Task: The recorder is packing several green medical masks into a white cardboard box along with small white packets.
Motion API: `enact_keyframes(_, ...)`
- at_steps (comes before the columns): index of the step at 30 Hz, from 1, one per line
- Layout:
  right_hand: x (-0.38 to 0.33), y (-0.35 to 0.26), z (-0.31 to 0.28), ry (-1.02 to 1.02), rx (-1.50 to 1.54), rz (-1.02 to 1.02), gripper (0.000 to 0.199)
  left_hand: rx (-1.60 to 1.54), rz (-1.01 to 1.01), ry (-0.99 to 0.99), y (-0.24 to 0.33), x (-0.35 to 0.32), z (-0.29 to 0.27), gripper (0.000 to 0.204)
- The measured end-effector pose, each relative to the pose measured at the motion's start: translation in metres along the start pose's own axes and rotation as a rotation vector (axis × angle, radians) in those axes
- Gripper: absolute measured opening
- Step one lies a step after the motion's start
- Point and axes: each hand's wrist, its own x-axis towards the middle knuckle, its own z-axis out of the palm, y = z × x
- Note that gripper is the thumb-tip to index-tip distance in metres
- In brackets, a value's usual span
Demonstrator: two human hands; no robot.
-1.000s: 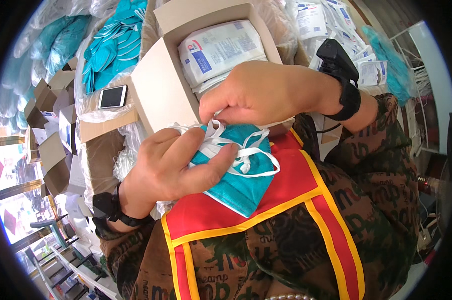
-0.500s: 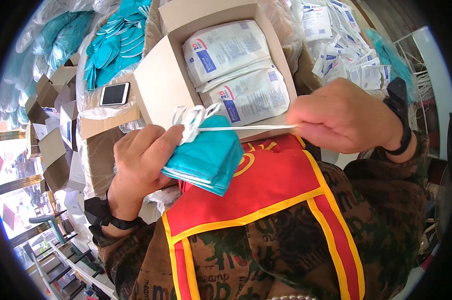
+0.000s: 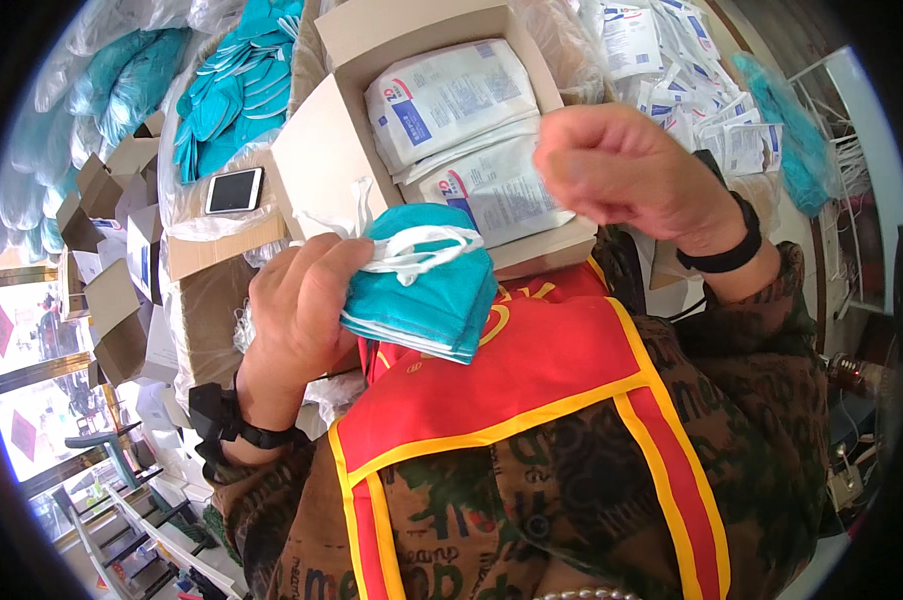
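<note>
In my left hand I grip a small stack of teal face masks by its left edge, thumb on top. White elastic loops lie bunched over the upper face, and a few strands stick up beside my thumb. My right hand hovers over the right side of an open cardboard box, apart from the masks. Its fingers are curled in, slightly smeared by motion, and nothing shows in them. Inside the box lie white printed packets, partly hidden by that hand.
Behind on the left, a lined carton holds loose teal masks. A phone lies in front of it. Flat white packets are heaped at the back right. Opened small cartons crowd the left, beside bags of teal masks.
My right hand has let go of the white elastic, which was stretched taut, and moved up and left over the box. The loops now lie slack on the masks. The stack has risen slightly.
</note>
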Motion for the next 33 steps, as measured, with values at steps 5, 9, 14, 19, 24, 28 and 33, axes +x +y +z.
enact_keyframes(5,0.023,0.004,0.014,-0.189,-0.399,-0.222,0.017,-0.014,0.033,-0.041,0.006,0.005,0.000,0.043)
enact_keyframes(9,0.030,0.012,0.028,-0.267,-0.462,-0.259,0.018,0.006,0.063,-0.041,0.009,0.009,0.003,0.042)
enact_keyframes(14,0.029,0.007,0.031,-0.087,-0.729,-0.415,0.019,-0.021,0.000,-0.085,0.011,0.014,0.003,0.040)
enact_keyframes(19,0.015,-0.003,0.027,-0.168,-0.780,-0.273,0.018,-0.007,-0.047,-0.044,0.011,0.010,0.004,0.040)
enact_keyframes(24,0.017,-0.006,0.039,-0.160,-0.855,-0.122,0.040,0.015,-0.018,-0.103,0.017,0.014,0.005,0.040)
enact_keyframes(28,0.025,-0.001,0.042,-0.142,-0.887,-0.181,0.045,0.031,-0.001,-0.091,0.021,0.018,0.006,0.039)
enact_keyframes(33,0.032,0.002,0.044,-0.154,-0.825,-0.137,0.036,0.034,0.013,-0.114,0.022,0.018,0.006,0.038)
